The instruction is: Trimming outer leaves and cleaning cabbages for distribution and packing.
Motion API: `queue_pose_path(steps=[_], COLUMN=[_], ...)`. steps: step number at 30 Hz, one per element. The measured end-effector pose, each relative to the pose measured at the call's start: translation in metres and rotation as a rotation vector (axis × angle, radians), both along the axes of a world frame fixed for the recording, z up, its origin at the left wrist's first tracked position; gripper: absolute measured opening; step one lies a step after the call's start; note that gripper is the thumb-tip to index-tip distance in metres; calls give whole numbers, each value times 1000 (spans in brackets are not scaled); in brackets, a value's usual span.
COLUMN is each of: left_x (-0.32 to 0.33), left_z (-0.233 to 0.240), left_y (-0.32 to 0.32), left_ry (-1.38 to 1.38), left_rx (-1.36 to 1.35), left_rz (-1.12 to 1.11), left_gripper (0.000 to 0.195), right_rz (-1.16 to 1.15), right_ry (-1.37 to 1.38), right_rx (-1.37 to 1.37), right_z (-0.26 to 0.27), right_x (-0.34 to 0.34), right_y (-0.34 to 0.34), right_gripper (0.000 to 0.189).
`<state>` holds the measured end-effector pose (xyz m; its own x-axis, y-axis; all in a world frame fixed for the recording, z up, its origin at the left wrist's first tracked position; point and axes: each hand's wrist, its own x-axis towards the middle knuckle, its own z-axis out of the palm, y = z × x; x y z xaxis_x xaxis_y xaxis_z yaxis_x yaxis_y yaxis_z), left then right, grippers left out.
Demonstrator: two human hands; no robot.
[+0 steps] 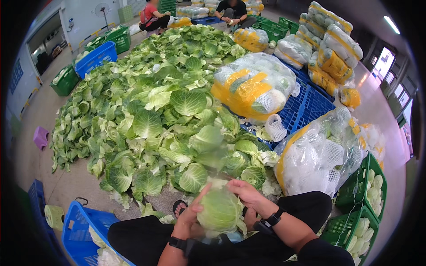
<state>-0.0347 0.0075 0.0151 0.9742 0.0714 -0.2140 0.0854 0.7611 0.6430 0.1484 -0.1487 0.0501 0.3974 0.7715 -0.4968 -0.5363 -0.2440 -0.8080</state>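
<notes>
A pale green cabbage head [219,212] is held between both hands, above the person's lap. My left hand [194,207] supports its left side, fingers pointing up along it. At the upper right of the head, my right hand [244,193] pinches near its top with thumb and fingers, where a leaf edge shows; exactly what it grips is blurred. A large heap of loose outer cabbage leaves [146,123] spreads over the floor just beyond the hands, some of it close to the sandalled feet.
On the left stands a blue plastic crate [75,219] holding cabbages. Green crates [349,199] of trimmed heads are at the right. Plastic bags of netted cabbages [254,86] rest around a blue pallet [301,103]. Two people [233,13] sit beyond the heap.
</notes>
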Motion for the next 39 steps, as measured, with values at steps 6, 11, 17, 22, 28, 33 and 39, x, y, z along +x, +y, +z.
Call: queue_pose_path(steps=[6,11,17,22,28,33,39], left_x=[-1,0,-8,-11,-12,-17,-5], left_z=[4,-1,-12,-15,-36,-56,-25], left_y=[4,5,7,7,-2,7,4], left_ry=[-27,-20,38,8,24,12,58], left_rx=[49,66,-56,-69,-44,-245,-197], left_rz=[-5,14,76,71,134,182,109], left_gripper=[137,134,115,107,93,71,72], right_rz=[45,-210,-377,-217,254,-80,275], right_ry=[159,-25,34,196,-413,-152,-726], right_rx=[83,64,209,174,22,177,187], right_z=[9,-17,-10,28,25,23,37], right_x=[-5,-9,-2,5,8,17,8], right_y=[2,4,7,4,-8,-10,-5], right_gripper=[15,16,16,17,15,17,55])
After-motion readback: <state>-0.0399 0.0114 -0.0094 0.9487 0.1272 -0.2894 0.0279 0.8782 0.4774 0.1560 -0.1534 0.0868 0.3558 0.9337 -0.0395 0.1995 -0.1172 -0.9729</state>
